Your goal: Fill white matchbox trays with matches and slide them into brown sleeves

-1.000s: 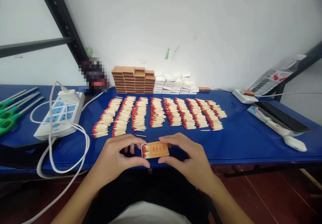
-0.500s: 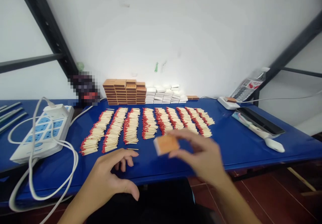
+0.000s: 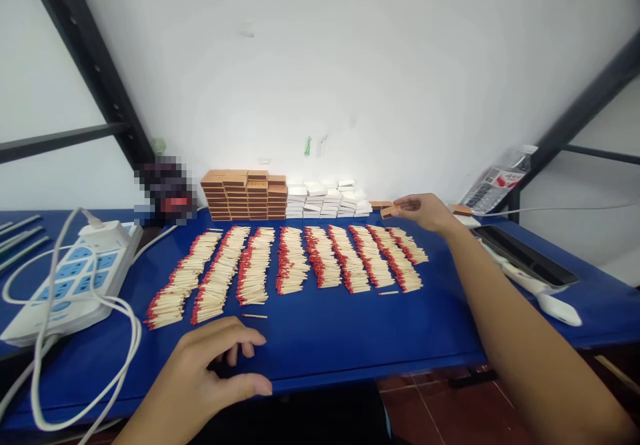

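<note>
My right hand (image 3: 423, 211) reaches to the back of the blue table, its fingers closed on a brown matchbox (image 3: 388, 213) beside another matchbox (image 3: 379, 205) near the wall. Over the front edge my left hand (image 3: 225, 361) rests with thumb and fingers apart, holding nothing. Several slanting rows of red-tipped matches (image 3: 320, 258) spread across the table between my hands and the wall. A single match (image 3: 255, 316) lies just beyond my left fingers, and one more loose match (image 3: 389, 293) is farther right.
Brown matchboxes (image 3: 240, 195) are stacked against the wall, beside white box trays (image 3: 325, 199). At left lies a power strip (image 3: 85, 271) with a looping white cable (image 3: 133, 351). A plastic bottle (image 3: 505, 178), a dark flat object (image 3: 527, 255) and a white-handled item (image 3: 559, 308) are at right.
My right hand has carried the matchbox from the front middle to the back, beside the other matchbox. My left hand stays nearly in place. The view has shifted slightly.
</note>
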`<state>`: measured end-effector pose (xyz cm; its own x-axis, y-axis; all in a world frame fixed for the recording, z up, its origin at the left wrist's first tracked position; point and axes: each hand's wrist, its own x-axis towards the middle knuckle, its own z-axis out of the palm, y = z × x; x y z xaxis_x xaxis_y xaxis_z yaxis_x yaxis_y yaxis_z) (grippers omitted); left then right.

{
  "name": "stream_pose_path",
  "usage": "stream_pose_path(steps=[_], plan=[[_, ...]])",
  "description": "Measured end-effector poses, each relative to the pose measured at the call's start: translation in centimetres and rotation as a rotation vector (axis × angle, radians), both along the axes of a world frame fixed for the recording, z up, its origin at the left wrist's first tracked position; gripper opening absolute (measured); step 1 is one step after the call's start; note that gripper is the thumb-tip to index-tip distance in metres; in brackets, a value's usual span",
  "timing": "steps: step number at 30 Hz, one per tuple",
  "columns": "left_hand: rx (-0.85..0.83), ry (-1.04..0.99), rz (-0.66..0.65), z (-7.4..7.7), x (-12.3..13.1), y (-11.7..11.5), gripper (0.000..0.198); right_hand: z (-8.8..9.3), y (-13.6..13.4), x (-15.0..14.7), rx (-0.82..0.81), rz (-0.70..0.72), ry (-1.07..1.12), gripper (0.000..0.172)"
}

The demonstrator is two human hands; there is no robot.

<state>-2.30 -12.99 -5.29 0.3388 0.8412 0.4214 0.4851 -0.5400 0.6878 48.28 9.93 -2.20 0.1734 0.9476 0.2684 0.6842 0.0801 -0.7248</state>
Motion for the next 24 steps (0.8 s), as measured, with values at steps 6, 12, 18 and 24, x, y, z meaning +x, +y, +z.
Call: stream_pose_path(steps=[6, 12, 18, 24], plan=[[0.007, 0.006, -0.009, 0.2, 0.0, 0.0, 0.025, -1.9, 1.1, -0.6, -0.009, 0.009, -0.026, 0.035], [0.039, 0.015, -0.024, 0.1, -0.1, -0.2, 0.023, -2.4, 2.0, -0.9, 0.023, 0.036, -0.013, 0.031], [0.017, 0.019, -0.019, 0.3, -0.1, -0.4, 0.021, -2.9, 2.4, -0.7, 0.052, 0.046, -0.065, 0.029], [-0.016, 0.045, -0.011, 0.1, -0.3, -0.4, 0.020, -3.5, 3.1, -0.7, 0.060, 0.046, -0.146, 0.028]])
